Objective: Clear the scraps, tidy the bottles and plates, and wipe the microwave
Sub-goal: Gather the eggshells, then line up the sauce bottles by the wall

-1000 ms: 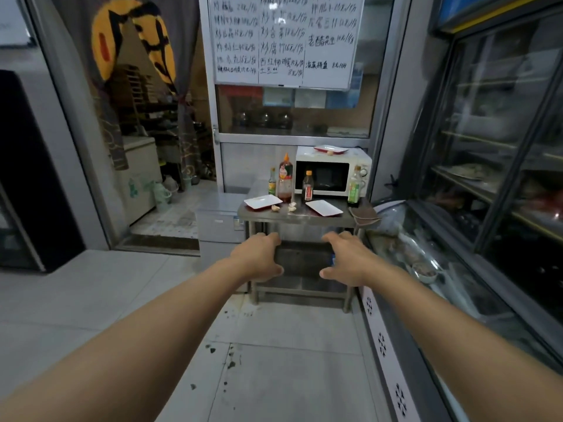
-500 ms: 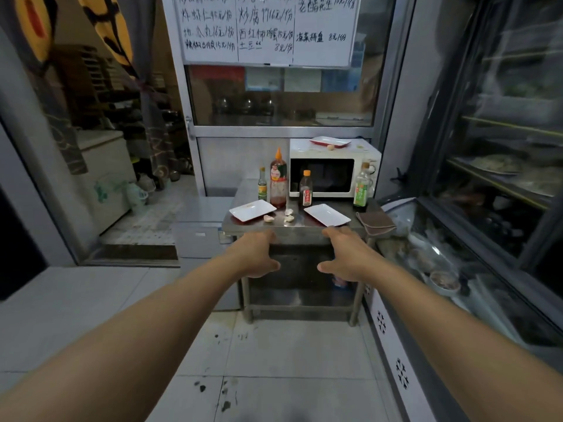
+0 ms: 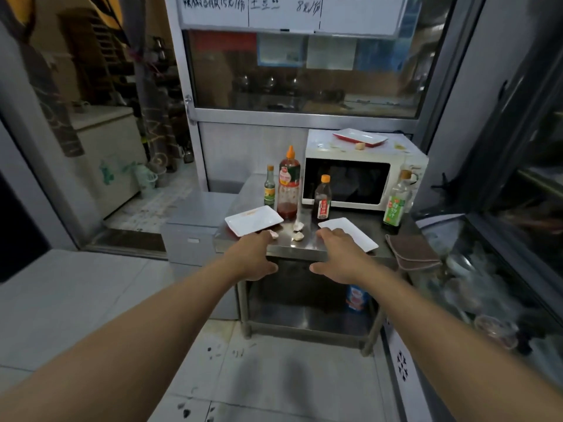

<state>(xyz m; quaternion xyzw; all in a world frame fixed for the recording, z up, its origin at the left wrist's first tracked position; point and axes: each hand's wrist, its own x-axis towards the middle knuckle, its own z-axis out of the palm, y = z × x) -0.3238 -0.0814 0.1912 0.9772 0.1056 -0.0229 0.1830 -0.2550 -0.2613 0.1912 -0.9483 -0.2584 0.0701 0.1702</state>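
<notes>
Fingers relaxed and holding nothing, the left hand [image 3: 251,256] and right hand [image 3: 341,256] reach over the steel table's [image 3: 307,249] front edge. Left plate [image 3: 253,220] runs lengthwise along that edge beyond the left fingertips; scraps [image 3: 298,231] lie between the hands; right plate [image 3: 350,231], angled toward the front right corner, sits under the right fingertips.

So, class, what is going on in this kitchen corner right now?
A person reaches both bare arms toward a small steel table, holding nothing. The left hand nears pale food scraps beside a white rectangular plate; the right hand hovers over another white plate. Four sauce bottles and a stained white microwave remain untouched.
</notes>
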